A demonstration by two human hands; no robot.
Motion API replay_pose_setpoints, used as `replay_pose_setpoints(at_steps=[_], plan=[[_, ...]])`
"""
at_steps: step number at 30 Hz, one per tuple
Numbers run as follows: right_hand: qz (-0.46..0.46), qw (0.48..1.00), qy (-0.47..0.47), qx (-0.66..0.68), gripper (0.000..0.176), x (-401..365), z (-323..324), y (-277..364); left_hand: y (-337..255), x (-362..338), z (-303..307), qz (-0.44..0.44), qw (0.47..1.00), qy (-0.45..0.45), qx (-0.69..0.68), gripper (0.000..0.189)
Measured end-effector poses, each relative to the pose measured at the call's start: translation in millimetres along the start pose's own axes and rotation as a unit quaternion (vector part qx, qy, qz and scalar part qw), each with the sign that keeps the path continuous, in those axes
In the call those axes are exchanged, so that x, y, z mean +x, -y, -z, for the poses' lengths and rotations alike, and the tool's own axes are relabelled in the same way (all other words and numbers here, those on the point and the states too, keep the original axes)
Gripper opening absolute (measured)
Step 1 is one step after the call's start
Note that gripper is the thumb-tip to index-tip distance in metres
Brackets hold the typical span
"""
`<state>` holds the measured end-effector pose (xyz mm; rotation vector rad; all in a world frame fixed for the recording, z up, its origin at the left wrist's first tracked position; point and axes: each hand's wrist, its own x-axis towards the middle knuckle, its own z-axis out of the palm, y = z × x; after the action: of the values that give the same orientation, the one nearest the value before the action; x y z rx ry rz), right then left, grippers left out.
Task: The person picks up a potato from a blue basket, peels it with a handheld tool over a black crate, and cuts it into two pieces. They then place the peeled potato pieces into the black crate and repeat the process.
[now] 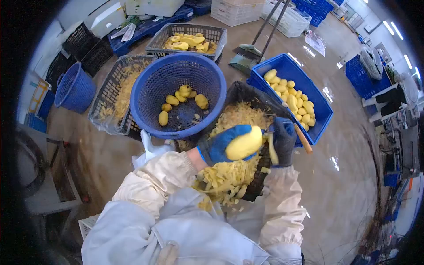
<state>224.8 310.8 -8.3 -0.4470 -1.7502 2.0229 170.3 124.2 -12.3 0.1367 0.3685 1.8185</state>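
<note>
Your left hand [218, 148] grips the potato [244, 143] over the peelings crate [240, 90], at five o'clock from the blue basket [142, 84]; your right hand [284, 141] clasps the peeler [303, 138]: use light strokes away from yourself, turning it steadily

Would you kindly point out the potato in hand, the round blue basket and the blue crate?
potato [244, 143]: head view, its peeled middle.
round blue basket [152, 81]: head view, its inner left wall.
blue crate [316, 90]: head view, its right wall.
</note>
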Motion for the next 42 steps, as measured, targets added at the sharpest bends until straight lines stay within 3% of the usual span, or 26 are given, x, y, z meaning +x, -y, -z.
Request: replay_pose_setpoints(at_steps=[1,3,5,8,9,10,11,12,14,16,19,20,21,23,24,25,26,27,29,33,35,37,38,39,41,42], plan=[[0.018,0.999,-0.031,0.018,0.013,6,8,-6,3,6,2,0.037,0.998,0.044,0.007,0.044],[0.023,0.999,-0.018,0.026,0.012,-4,-4,11,-3,1,-15,0.042,0.998,0.000,-0.054,0.046],[-0.016,0.999,0.029,0.017,0.010,-25,-25,37,-6,-4,-11,-0.115,0.986,0.010,0.121,0.048],[0.013,0.989,0.144,-0.013,0.007,-51,-43,26,-15,-10,-6,-0.328,0.866,0.021,0.376,0.051],[-0.018,0.985,0.152,-0.075,0.006,-54,-47,26,-22,-10,-5,-0.154,0.971,0.032,0.182,0.048],[-0.050,0.977,0.156,-0.137,0.006,-57,-48,26,-29,-11,-5,0.006,0.998,-0.032,-0.049,0.044],[-0.053,0.977,0.154,-0.137,0.006,-51,-43,21,-24,-8,-1,0.009,0.998,-0.033,-0.050,0.044],[0.090,0.973,0.084,-0.197,0.004,-34,-30,12,-15,-2,8,-0.012,0.998,-0.058,-0.024,0.042],[0.229,0.940,0.010,-0.252,0.006,-8,-5,1,-2,-4,4,-0.004,0.992,-0.128,0.006,0.041],[0.021,0.997,-0.079,0.009,0.006,7,13,-1,-4,-5,-11,-0.002,0.997,-0.078,0.013,0.041],[0.065,0.998,-0.004,-0.002,0.006,-19,-15,24,-14,1,3,-0.048,0.998,-0.028,0.009,0.043],[-0.013,1.000,-0.003,0.005,0.007,-36,-31,34,-18,0,9,-0.053,0.998,-0.019,-0.039,0.042],[-0.012,1.000,0.001,0.006,0.007,-48,-41,27,-23,0,11,-0.057,0.995,-0.009,-0.086,0.042],[0.123,0.959,0.160,-0.200,0.009,-63,-51,17,-26,-1,7,-0.030,0.997,0.013,-0.075,0.041],[0.121,0.960,0.156,-0.199,0.009,-61,-49,20,-21,-3,-2,-0.060,0.997,-0.045,-0.013,0.041],[0.041,0.988,0.102,-0.113,0.009,-52,-43,26,-16,-4,-7,-0.089,0.990,-0.101,0.049,0.040],[-0.039,0.998,0.049,-0.027,0.010,-41,-36,32,-17,2,10,-0.047,0.997,0.047,0.025,0.043],[-0.041,0.998,0.048,-0.028,0.010,-24,-20,23,-15,0,8,-0.046,0.998,0.047,0.022,0.043],[0.074,0.996,-0.040,-0.018,0.009,3,2,3,-10,-7,-5,0.013,0.994,-0.030,0.105,0.045],[0.142,0.982,-0.050,-0.114,0.008,-12,-1,13,-13,5,0,-0.039,0.997,-0.056,-0.047,0.044],[0.000,0.998,0.060,-0.013,0.009,-41,-22,12,-22,2,5,-0.043,0.998,-0.008,-0.054,0.043],[0.035,0.979,0.173,-0.106,0.011,-69,-47,15,-23,5,15,-0.047,0.997,-0.037,-0.049,0.042],[0.123,0.961,0.178,-0.170,0.013,-66,-48,12,-22,2,-1,-0.059,0.987,-0.150,-0.016,0.042],[0.120,0.962,0.175,-0.170,0.013,-61,-44,14,-18,4,4,-0.055,0.987,-0.151,-0.017,0.042],[-0.022,0.996,0.080,0.015,0.010,-40,-26,25,-12,11,18,-0.026,0.998,0.026,0.041,0.039],[0.085,0.994,0.021,-0.070,0.009,-19,-13,12,-10,0,11,0.014,0.999,-0.015,0.026,0.041]])
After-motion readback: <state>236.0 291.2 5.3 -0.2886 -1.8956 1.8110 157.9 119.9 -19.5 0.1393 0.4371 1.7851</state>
